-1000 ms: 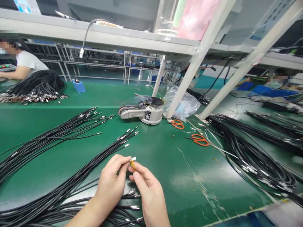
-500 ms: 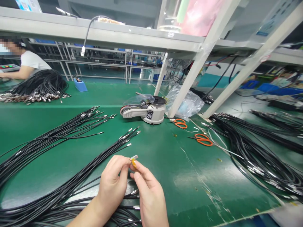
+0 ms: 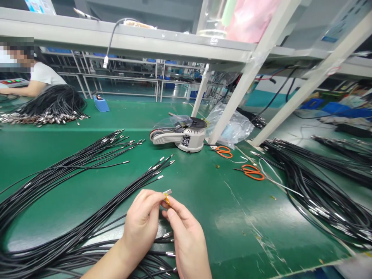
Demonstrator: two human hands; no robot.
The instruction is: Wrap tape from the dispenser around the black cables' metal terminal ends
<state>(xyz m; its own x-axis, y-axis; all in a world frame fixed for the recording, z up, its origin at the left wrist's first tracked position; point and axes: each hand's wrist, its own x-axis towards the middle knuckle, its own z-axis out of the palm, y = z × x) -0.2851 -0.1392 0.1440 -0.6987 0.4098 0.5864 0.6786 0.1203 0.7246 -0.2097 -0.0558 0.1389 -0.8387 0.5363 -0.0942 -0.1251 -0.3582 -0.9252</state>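
Note:
Close together above the green table, both hands meet at a small metal connector [image 3: 167, 192]. My left hand [image 3: 142, 219] pinches the connector from the left between thumb and fingers. A strip of amber tape [image 3: 167, 199] lies against it just below the metal end. From the right, my right hand [image 3: 188, 236] is closed with its fingertips on this tape. The cable behind the connector is hidden by the hands. Under them lie black cables [image 3: 99, 252] with metal ends, and another cable bundle [image 3: 124, 192] stretches past my left hand.
A round tape dispenser [image 3: 190, 139] stands ahead. Two orange-handled scissors, one nearer [image 3: 252, 172] and one farther [image 3: 223, 151], lie to the right. Cable bundles lie left [image 3: 72, 159] and right [image 3: 302, 182]. Shelf posts [image 3: 232, 100] rise behind; a person [image 3: 43, 75] sits far left.
The amber tape, a rounded flap before, now looks narrower and closer to the connector. Both hands stay together, with small finger movements. The whole view has shifted slightly.

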